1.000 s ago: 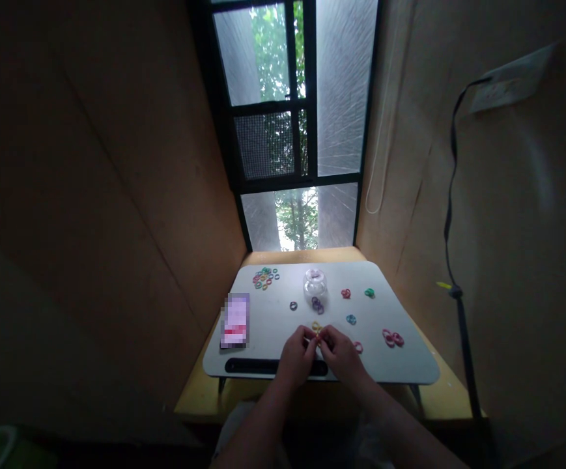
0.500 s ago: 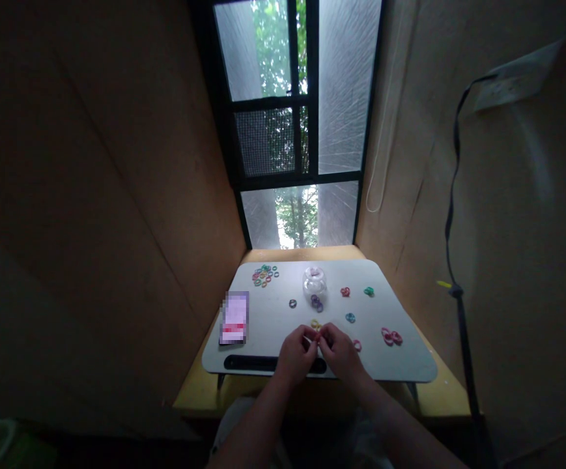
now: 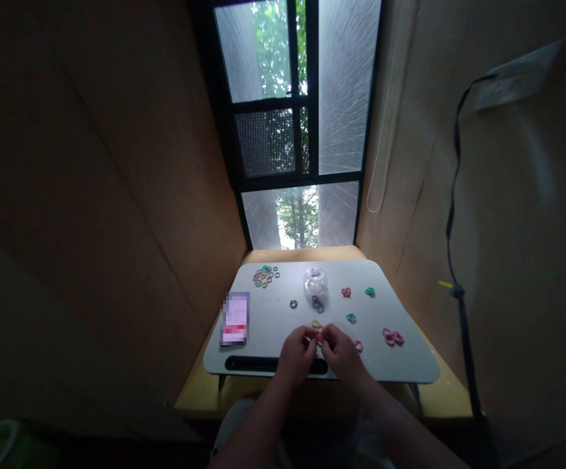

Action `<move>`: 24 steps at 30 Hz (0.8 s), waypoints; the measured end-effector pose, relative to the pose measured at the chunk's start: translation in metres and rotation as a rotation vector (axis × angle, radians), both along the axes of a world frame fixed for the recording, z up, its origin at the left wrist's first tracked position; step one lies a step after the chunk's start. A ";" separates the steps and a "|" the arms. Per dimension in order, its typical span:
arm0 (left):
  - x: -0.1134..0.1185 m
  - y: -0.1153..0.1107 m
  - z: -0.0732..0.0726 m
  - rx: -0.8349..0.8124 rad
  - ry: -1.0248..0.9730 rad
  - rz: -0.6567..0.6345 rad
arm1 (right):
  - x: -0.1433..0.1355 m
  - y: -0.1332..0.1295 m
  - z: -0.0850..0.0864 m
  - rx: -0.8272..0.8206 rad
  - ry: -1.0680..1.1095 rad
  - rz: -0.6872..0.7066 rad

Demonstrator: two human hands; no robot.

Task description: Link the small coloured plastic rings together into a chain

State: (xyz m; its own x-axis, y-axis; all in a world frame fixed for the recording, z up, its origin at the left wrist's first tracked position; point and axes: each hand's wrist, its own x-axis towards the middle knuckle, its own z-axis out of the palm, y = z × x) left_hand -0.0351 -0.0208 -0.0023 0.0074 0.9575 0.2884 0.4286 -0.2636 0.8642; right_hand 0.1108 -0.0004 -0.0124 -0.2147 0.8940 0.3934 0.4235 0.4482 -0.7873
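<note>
My left hand (image 3: 296,353) and my right hand (image 3: 340,352) meet over the front of the white lap table, fingertips pinched together. Between them is a small orange-red hair tie (image 3: 320,339), partly covered by the fingers. Just beyond lie yellow hair ties (image 3: 316,324). A pink hair tie (image 3: 358,346) rests beside my right hand. Farther back, purple hair ties (image 3: 317,303) lie at the foot of a clear round jar (image 3: 316,280), with a dark grey hair tie (image 3: 293,304) to their left.
The white lap table (image 3: 268,326) also bears a phone (image 3: 235,319), a mixed heap of hair ties (image 3: 264,277), and red (image 3: 346,292), green (image 3: 370,292), blue (image 3: 352,318) and pink-red ties (image 3: 393,337). A black slot (image 3: 252,364) runs along its front. Walls stand on both sides.
The fingertips have shifted slightly around the hair tie, and more of it shows between them. The other things keep their places on the table.
</note>
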 end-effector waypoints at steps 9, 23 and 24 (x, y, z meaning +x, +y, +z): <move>0.000 -0.001 0.001 -0.003 0.023 -0.002 | -0.002 0.001 -0.002 -0.004 0.016 -0.017; -0.001 -0.001 0.001 0.006 0.033 0.001 | -0.002 0.001 -0.001 0.011 0.025 -0.021; -0.001 -0.001 0.001 0.007 0.034 0.001 | -0.002 0.001 -0.002 0.014 0.021 -0.019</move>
State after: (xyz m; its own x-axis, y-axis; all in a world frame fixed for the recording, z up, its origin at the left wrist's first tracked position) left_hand -0.0360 -0.0220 -0.0011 0.0166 0.9556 0.2944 0.4584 -0.2689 0.8471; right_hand 0.1085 0.0009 -0.0140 -0.1891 0.8924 0.4097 0.4160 0.4508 -0.7898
